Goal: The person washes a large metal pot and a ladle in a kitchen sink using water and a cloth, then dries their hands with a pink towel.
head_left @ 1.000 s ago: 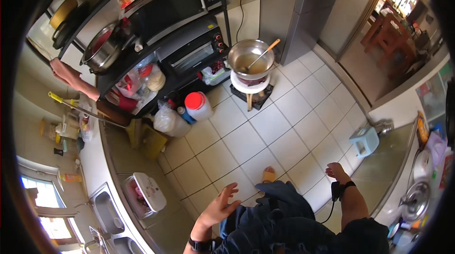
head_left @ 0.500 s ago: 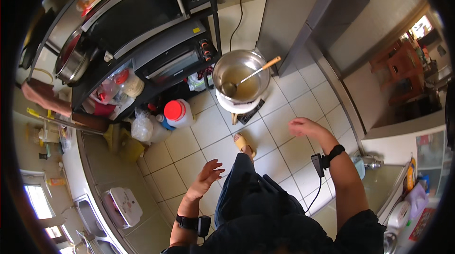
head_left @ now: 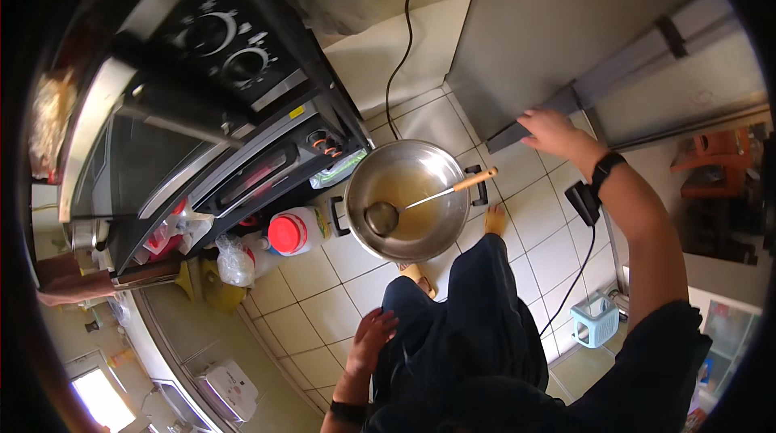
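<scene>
While the pan [head_left: 446,190] is set low by the feet [head_left: 495,220], between the oven [head_left: 246,178] and the fridge [head_left: 525,37], both hands are held apart from it. The right hand [head_left: 554,132] is stretched out past the pan's right side, near the fridge's lower edge; its grip is loosely spread, the fingers a little bent, and whether the fridge is touched cannot be told. The left hand [head_left: 373,338] is held beside the left leg [head_left: 408,304], its grip fairly wide and its fingers slightly curled. Some yellowish liquid [head_left: 416,223] is contained in the pan, and a ladle [head_left: 381,219] is laid in it, its wooden end crossing the rim near the right black handle [head_left: 482,188]. What the pan is borne by is hidden. By the oven, a red-lidded jar [head_left: 288,235] is stood on the tiled floor [head_left: 311,287]; at the right, a pale blue stool [head_left: 596,321] is seen.
</scene>
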The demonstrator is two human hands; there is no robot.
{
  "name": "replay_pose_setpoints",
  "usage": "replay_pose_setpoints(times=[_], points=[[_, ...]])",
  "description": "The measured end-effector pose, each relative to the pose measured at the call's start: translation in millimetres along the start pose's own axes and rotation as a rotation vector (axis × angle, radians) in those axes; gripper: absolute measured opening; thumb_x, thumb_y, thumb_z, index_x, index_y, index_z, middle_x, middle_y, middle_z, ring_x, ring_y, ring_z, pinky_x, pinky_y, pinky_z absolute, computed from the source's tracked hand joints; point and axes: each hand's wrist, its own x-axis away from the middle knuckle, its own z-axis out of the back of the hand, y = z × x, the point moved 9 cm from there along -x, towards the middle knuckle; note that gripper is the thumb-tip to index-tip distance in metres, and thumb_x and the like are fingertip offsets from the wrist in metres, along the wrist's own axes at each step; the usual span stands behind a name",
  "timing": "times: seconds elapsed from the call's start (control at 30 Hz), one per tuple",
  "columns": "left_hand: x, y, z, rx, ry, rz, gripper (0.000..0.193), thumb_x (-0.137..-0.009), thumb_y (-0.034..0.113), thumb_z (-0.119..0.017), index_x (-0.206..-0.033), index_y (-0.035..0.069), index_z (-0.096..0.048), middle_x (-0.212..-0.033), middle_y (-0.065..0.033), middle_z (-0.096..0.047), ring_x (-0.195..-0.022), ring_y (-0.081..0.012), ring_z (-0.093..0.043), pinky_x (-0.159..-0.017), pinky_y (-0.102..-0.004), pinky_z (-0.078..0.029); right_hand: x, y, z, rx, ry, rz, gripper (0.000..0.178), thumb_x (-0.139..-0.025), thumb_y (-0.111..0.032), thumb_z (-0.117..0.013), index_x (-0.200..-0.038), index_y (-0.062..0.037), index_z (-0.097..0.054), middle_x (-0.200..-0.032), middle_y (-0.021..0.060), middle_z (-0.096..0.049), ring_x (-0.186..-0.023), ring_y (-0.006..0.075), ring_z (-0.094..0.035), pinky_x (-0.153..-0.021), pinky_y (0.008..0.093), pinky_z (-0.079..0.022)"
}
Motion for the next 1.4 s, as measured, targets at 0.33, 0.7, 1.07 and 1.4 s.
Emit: replay_pose_setpoints(times=[0.33,0.7,1.07,1.4], points=[[-45.6,-95.7,-81.2,0.241,0.512,0.172,0.045,-0.084,0.022,-0.048,-0.122,0.002,-0.033,-0.117,-0.0182,-0.045,-0.105,-0.0261,-0.046,-0.085,-0.0352,-0.038,-173.3,-54.6,-214.1,-0.355,-0.839,0.313,0.040,-0.078,-0.035,-0.048,-0.083,0.0040,-0.056,-0.078,0.0163,-0.059,-0.069,0.0295,-0.057,-0.064,0.0405,-0.045],[-149.4,-125.5,-86.2,0.463,0.736,-0.103,0.060,-0.081,0.004,-0.045,-0.130,0.007,-0.012,-0.126,-0.0179,-0.029,-0.113,-0.0312,-0.037,-0.091,-0.0433,-0.032,-51.8,-79.1,-304.3,-0.981,-1.598,-0.035,0.028,-0.080,-0.017,-0.035,-0.087,0.0027,-0.053,-0.075,0.0157,-0.061,-0.063,0.0254,-0.062,-0.056,0.0332,-0.054],[-156.2,-85.9,-61.2,0.356,0.764,-0.316,0.054,-0.068,-0.009,-0.035,-0.121,-0.002,-0.030,-0.121,-0.0136,-0.038,-0.112,-0.0224,-0.036,-0.097,-0.0338,-0.027,-3.3,-102.2,-290.4,-1.127,-1.362,0.150,0.025,-0.084,-0.012,-0.036,-0.099,0.0010,-0.052,-0.079,0.0122,-0.058,-0.068,0.0198,-0.058,-0.051,0.0309,-0.053],[-137.7,-105.4,-45.1,0.620,0.887,-0.309,0.044,-0.076,0.012,-0.042,-0.118,0.002,-0.036,-0.118,-0.0105,-0.042,-0.109,-0.0204,-0.039,-0.094,-0.0309,-0.029,19.8,-106.1,-304.2,-1.332,-1.536,-0.216,0.029,-0.081,-0.013,-0.036,-0.105,-0.0050,-0.050,-0.088,0.0111,-0.057,-0.069,0.0224,-0.059,-0.053,0.0346,-0.054]])
